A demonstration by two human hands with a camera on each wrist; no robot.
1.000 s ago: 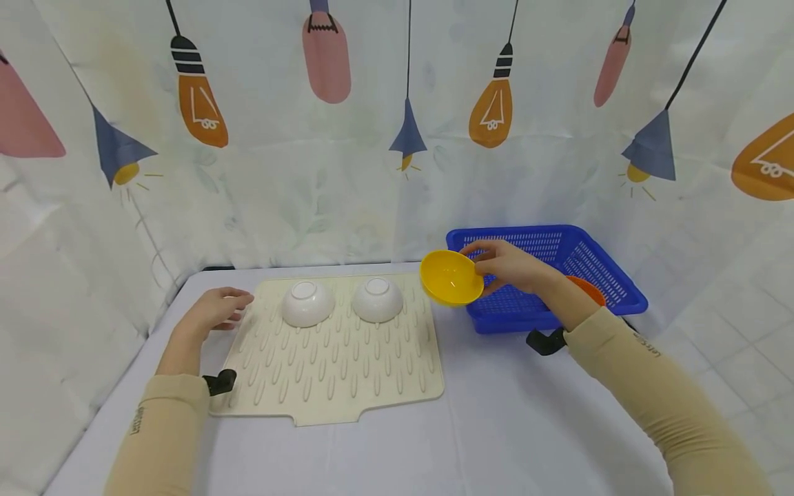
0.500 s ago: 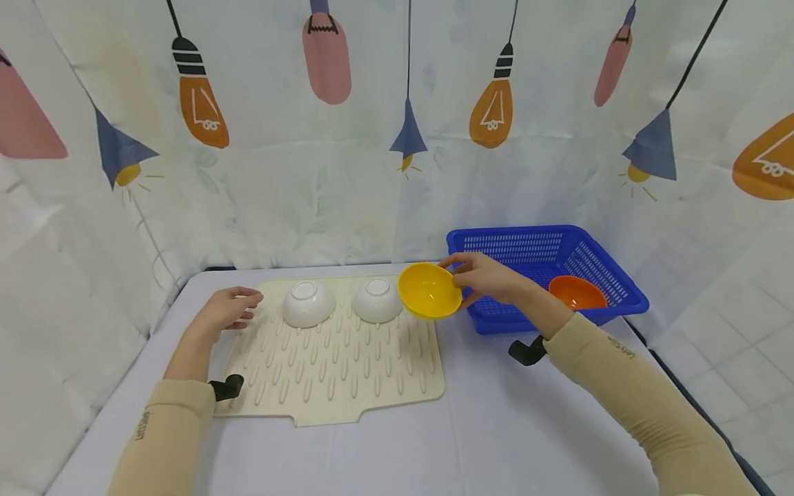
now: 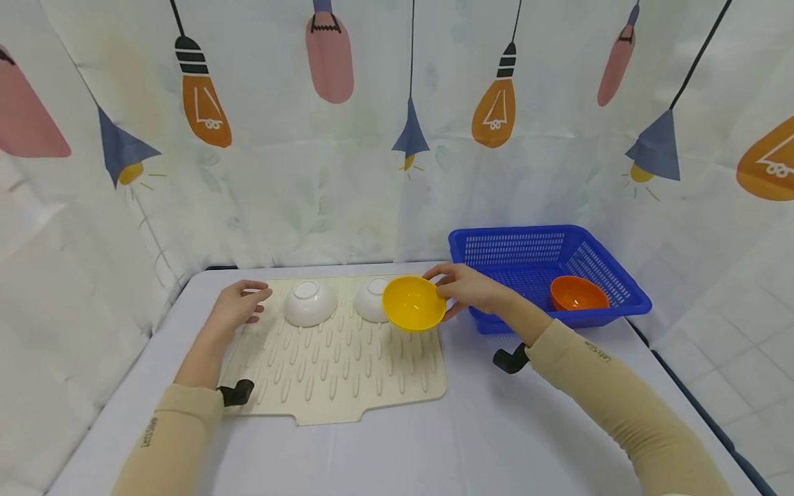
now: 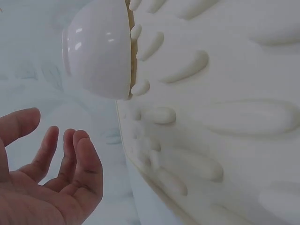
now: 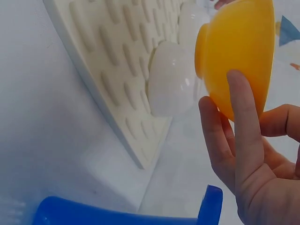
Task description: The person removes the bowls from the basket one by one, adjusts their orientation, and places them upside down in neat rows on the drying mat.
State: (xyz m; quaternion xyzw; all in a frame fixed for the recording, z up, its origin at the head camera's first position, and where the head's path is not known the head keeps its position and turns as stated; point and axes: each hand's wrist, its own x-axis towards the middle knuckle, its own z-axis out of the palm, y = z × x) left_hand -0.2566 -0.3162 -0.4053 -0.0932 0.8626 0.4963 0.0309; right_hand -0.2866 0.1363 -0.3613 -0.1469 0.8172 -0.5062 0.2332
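The right hand (image 3: 466, 287) fingers (image 5: 243, 117) pinch the yellow bowl (image 3: 413, 304), tipped with its mouth facing the camera.

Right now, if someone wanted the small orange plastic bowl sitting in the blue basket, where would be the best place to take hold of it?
Probably by the rim, from above. The small orange plastic bowl sits upright, mouth open upward, low inside the blue slotted plastic basket, whose walls block a sideways approach. One finger inside and the thumb outside should pinch the nearer rim securely.

Left hand (image 3: 238, 304) rests relaxed at the drying mat's (image 3: 347, 372) far left edge; right hand (image 3: 466, 289) grips a bowl above the mat's far right corner
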